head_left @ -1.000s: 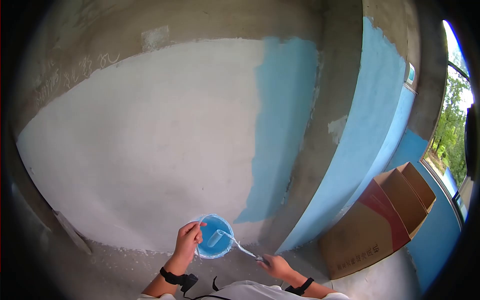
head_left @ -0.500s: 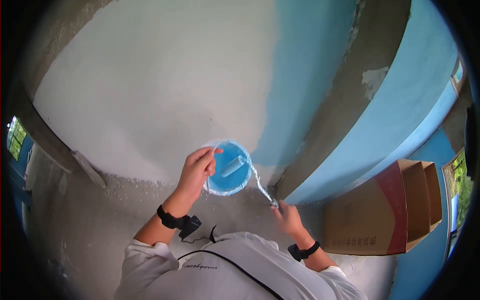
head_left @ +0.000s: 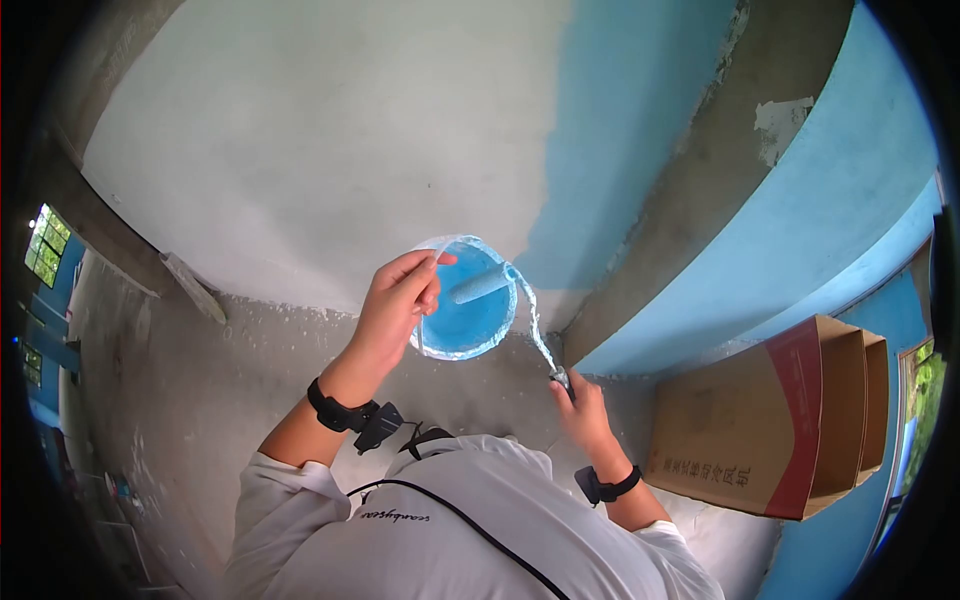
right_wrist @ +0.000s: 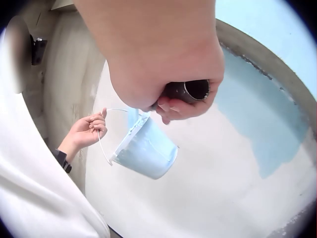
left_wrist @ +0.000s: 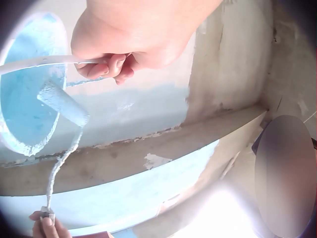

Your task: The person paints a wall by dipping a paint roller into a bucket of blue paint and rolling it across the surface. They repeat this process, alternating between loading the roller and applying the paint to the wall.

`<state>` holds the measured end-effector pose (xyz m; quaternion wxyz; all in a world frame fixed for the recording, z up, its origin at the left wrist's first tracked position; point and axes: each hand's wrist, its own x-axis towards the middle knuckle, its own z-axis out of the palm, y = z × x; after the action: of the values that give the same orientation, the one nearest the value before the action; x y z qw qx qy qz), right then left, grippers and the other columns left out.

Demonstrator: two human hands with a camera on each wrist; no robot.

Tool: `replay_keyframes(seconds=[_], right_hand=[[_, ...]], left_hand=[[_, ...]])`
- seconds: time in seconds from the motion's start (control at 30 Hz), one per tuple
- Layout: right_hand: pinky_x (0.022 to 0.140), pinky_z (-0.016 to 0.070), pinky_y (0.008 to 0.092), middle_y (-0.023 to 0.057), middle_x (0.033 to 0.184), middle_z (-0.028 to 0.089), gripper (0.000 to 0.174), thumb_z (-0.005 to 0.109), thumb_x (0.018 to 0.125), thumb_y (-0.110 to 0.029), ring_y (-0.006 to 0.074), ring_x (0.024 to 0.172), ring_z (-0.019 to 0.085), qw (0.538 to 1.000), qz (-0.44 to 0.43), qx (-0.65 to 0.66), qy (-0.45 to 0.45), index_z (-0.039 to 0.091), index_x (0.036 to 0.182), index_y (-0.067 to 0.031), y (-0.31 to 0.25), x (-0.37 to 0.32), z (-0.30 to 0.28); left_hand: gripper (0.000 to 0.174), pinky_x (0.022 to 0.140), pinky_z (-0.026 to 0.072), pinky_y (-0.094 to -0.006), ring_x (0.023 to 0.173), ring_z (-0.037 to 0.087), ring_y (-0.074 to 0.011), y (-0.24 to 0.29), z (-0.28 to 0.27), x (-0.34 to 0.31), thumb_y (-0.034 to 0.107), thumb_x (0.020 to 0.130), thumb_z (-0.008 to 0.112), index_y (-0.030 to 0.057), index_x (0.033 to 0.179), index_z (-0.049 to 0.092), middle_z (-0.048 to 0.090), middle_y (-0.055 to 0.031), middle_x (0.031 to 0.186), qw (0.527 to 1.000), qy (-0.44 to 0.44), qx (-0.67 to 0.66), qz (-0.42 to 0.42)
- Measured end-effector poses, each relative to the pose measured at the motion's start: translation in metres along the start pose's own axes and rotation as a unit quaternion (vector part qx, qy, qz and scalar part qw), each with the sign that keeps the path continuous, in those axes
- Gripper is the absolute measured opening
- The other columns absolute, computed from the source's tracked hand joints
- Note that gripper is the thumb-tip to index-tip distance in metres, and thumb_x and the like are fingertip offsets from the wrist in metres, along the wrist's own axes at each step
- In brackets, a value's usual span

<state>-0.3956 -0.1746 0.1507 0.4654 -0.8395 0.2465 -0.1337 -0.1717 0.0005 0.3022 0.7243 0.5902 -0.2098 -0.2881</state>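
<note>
My left hand (head_left: 392, 305) grips the thin white handle (right_wrist: 102, 148) of a paint bucket (right_wrist: 151, 151). The bucket hangs tilted beside the wall, its rim and inside coated in light blue paint. In my right hand (head_left: 585, 415) is the dark handle (right_wrist: 185, 90) of a paint roller, the fingers curled round it. The roller's blue-coated sleeve (head_left: 482, 284) lies over the bucket's mouth, one end at the right rim. Its paint-crusted metal frame (left_wrist: 58, 166) runs down to my right hand. In the right wrist view the bucket partly hides the sleeve.
Ahead stands a whitish wall (head_left: 330, 130) with a fresh blue painted band (head_left: 625, 140) at its right. A bare grey pillar edge and a blue wall section follow. A large open cardboard box (head_left: 740, 425) stands at the right. A board leans at the wall's left foot.
The head view has tipped downward, so the bucket and hands appear higher in it. The roller has lifted from inside the bucket toward its right rim. Both hands keep their hold.
</note>
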Motion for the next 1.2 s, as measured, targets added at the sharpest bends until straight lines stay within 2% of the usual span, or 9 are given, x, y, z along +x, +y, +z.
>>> replay_keyframes(seconds=[0.1,0.2,0.43,0.5,0.53,0.6,0.73,0.97,1.2], right_hand=[[0.053,0.0416,0.0448,0.0224,0.061,0.053,0.030,0.063,0.093,-0.028,0.0438,0.059,0.052,0.996,0.003,-0.094,-0.008,0.054,0.085,0.0000,-0.004,0.002,-0.001],[0.054,0.0414,0.0452,0.0228,0.062,0.053,0.032,0.063,0.093,-0.029,0.0439,0.060,0.052,0.999,-0.011,-0.042,-0.006,0.054,0.084,0.0004,0.003,-0.001,0.007],[0.053,0.0404,0.0430,0.0233,0.064,0.052,0.031,0.063,0.093,-0.028,0.0407,0.056,0.047,0.995,0.025,-0.094,-0.010,0.056,0.086,0.0010,-0.014,0.000,0.011],[0.053,0.0398,0.0393,0.0168,0.060,0.051,0.029,0.061,0.095,-0.028,0.0289,0.052,0.048,0.999,0.026,-0.040,-0.020,0.058,0.088,0.0007,-0.018,-0.002,0.013],[0.053,0.0398,0.0393,0.0168,0.060,0.051,0.029,0.061,0.095,-0.028,0.0289,0.052,0.048,0.999,0.025,-0.044,-0.010,0.058,0.088,0.0007,-0.019,-0.002,0.012],[0.051,0.0379,0.0321,0.0051,0.058,0.048,0.030,0.057,0.099,-0.029,0.0141,0.054,0.047,0.994,0.058,0.066,-0.063,0.060,0.092,0.0000,-0.023,0.005,0.008],[0.046,0.0331,0.0229,-0.0030,0.060,0.044,0.032,0.049,0.103,-0.033,0.0058,0.051,0.041,0.970,0.090,0.210,-0.086,0.058,0.101,-0.0019,-0.086,0.016,-0.021],[0.041,0.0284,0.0233,-0.0014,0.058,0.044,0.031,0.044,0.104,-0.032,0.0072,0.044,0.038,0.968,0.041,0.242,0.052,0.057,0.103,-0.0033,-0.145,0.062,-0.083],[0.040,0.0265,0.0248,-0.0014,0.058,0.041,0.035,0.043,0.104,-0.036,0.0081,0.042,0.033,0.925,-0.065,0.330,0.176,0.054,0.102,-0.0038,-0.225,0.116,-0.126]], left_hand=[[0.026,0.058,0.0327,-0.0227,0.059,0.034,-0.0050,-0.001,-0.001,-0.001,0.017,0.101,0.049,-0.0037,0.110,0.062,0.041,0.0041,0.065,1.000,-0.003,0.001,0.006],[0.025,0.059,0.0303,-0.0235,0.059,0.031,-0.0050,-0.001,-0.005,0.004,0.016,0.101,0.048,-0.0035,0.109,0.061,0.039,0.0044,0.065,1.000,-0.010,-0.007,0.001],[0.025,0.059,0.0328,-0.0229,0.060,0.035,-0.0055,-0.011,-0.032,0.017,0.016,0.101,0.048,-0.0038,0.110,0.061,0.043,0.0033,0.066,0.999,-0.030,-0.037,-0.009],[0.025,0.060,0.0330,-0.0230,0.061,0.036,-0.0059,-0.017,-0.047,0.020,0.015,0.101,0.047,-0.0038,0.110,0.061,0.044,0.0027,0.067,0.998,-0.038,-0.056,-0.011],[0.025,0.061,0.0333,-0.0230,0.063,0.037,-0.0066,-0.021,-0.055,0.023,0.015,0.101,0.047,-0.0040,0.111,0.060,0.045,0.0019,0.069,0.996,-0.039,-0.078,-0.016],[0.025,0.063,0.0344,-0.0231,0.066,0.040,-0.0080,-0.028,-0.071,0.029,0.014,0.100,0.048,-0.0042,0.113,0.058,0.047,-0.0001,0.073,0.991,-0.038,-0.123,-0.020],[0.028,0.068,0.0387,-0.0261,0.071,0.046,-0.0122,-0.041,-0.100,0.039,0.014,0.098,0.047,-0.0042,0.118,0.054,0.052,-0.0041,0.078,0.983,-0.063,-0.172,-0.027],[0.027,0.072,0.0416,-0.0306,0.074,0.050,-0.0172,-0.067,-0.165,0.053,0.012,0.097,0.045,-0.0038,0.117,0.053,0.056,-0.0077,0.081,0.972,-0.091,-0.205,-0.070],[0.029,0.071,0.0444,-0.0329,0.073,0.053,-0.0192,-0.089,-0.247,0.048,0.013,0.095,0.047,-0.0036,0.118,0.052,0.058,-0.0107,0.083,0.971,-0.043,-0.191,-0.138]])
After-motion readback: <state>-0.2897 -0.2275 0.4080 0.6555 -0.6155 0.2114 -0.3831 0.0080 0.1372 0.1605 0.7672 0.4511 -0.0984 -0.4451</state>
